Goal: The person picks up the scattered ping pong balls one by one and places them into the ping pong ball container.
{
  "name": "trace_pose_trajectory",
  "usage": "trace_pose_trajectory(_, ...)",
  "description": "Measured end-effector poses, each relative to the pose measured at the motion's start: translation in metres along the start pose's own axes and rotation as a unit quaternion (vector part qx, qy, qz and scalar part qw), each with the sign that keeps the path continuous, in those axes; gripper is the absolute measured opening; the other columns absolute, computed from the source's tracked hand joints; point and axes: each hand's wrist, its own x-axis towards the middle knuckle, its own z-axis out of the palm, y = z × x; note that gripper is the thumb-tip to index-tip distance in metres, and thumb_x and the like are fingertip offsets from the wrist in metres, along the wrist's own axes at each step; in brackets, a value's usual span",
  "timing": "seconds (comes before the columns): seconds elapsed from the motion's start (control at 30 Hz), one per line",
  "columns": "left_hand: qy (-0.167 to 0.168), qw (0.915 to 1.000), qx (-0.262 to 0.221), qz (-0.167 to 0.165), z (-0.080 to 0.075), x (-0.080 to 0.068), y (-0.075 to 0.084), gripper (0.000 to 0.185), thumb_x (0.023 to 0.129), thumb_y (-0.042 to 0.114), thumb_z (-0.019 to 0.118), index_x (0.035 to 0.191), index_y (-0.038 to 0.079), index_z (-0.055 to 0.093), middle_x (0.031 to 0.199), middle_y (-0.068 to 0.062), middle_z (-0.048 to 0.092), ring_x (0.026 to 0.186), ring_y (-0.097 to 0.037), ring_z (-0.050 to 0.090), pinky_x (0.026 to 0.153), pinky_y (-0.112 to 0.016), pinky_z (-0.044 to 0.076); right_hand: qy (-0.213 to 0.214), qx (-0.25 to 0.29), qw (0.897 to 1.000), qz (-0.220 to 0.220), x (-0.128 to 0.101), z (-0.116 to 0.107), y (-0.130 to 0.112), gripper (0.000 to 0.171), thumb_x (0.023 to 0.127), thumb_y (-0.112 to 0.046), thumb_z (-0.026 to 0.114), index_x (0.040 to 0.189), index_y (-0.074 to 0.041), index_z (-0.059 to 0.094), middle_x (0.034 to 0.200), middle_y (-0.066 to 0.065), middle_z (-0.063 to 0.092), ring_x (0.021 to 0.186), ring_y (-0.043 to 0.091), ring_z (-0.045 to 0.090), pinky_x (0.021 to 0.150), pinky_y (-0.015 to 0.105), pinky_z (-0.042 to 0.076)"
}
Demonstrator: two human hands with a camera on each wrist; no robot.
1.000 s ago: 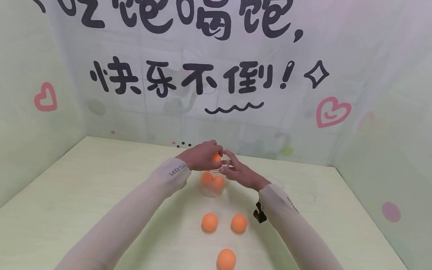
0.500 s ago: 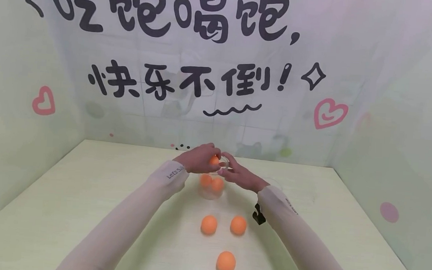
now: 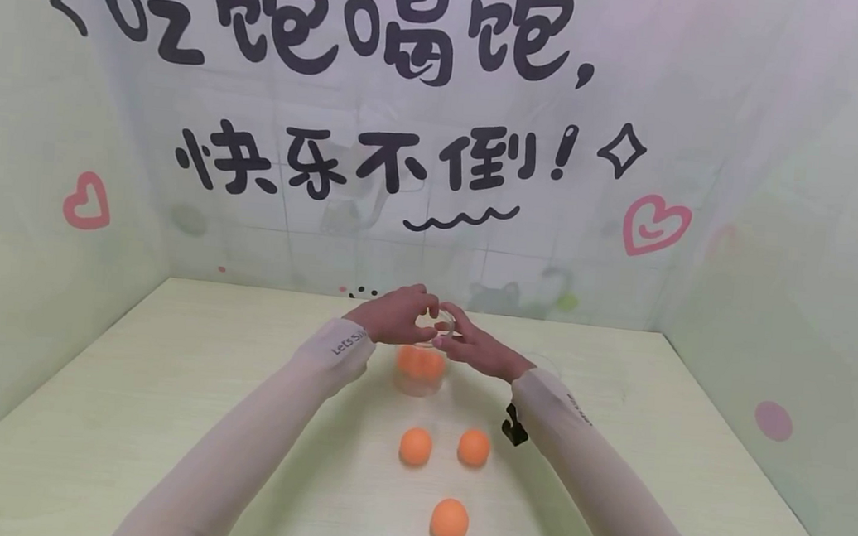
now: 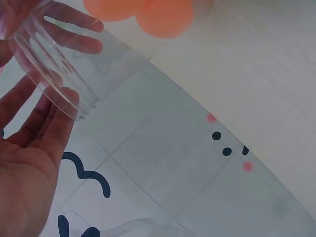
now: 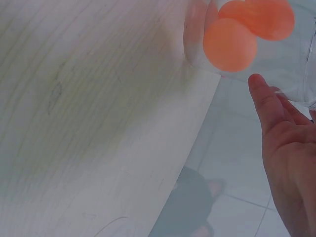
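A clear jar [image 3: 418, 387] stands upright on the table with orange ping-pong balls [image 5: 230, 45] inside; three show in the right wrist view. My right hand [image 3: 478, 344] holds the jar near its mouth, thumb on the near side and fingers round the far side. Over the mouth is my left hand [image 3: 396, 314], its thumb and fingers spread apart with nothing between them. In the left wrist view, its fingertips [image 4: 69, 96] lie close to the jar's rim; whether they touch it I cannot tell. Three loose ping-pong balls [image 3: 415, 446] lie on the table in front of the jar.
The pale wood table [image 3: 243, 355] is enclosed by printed cloth walls [image 3: 311, 247] at the back and both sides. A small black piece [image 3: 515, 428] hangs under the right wrist. Behind that wrist, a faint clear round outline lies on the table.
The ball that my left hand held at the jar's mouth has been let go and is now down among the balls in the jar. Both hands stay in place.
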Motion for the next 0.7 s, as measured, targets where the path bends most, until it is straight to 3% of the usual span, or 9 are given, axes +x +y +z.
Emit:
trace_pose_trajectory(0.37, 0.001, 1.0000, 0.001, 0.002, -0.001, -0.003, -0.003, 0.029, 0.089, 0.023, 0.063, 0.111, 0.005, 0.064, 0.104, -0.011, 0.060, 0.089, -0.020, 0.055, 0.083, -0.035, 0.049, 0.000, 0.004, 1.000, 0.003, 0.000, 0.003, -0.002, 0.068, 0.098, -0.038, 0.047, 0.151, -0.027, 0.005, 0.153, 0.015, 0.027, 0.136, 0.032, 0.039, 0.109, 0.050, 0.033)
trace_pose_trajectory(0.7, -0.003, 0.9997, -0.001, -0.023, -0.013, -0.007, -0.009, 0.027, 0.088, 0.024, 0.062, 0.111, 0.008, 0.063, 0.105, -0.008, 0.059, 0.095, -0.022, 0.057, 0.085, -0.038, 0.050, 0.003, 0.015, 1.000, 0.002, -0.004, 0.003, -0.005, 0.070, 0.099, -0.036, 0.046, 0.152, -0.022, 0.005, 0.153, 0.016, 0.028, 0.137, 0.032, 0.038, 0.110, 0.049, 0.032)
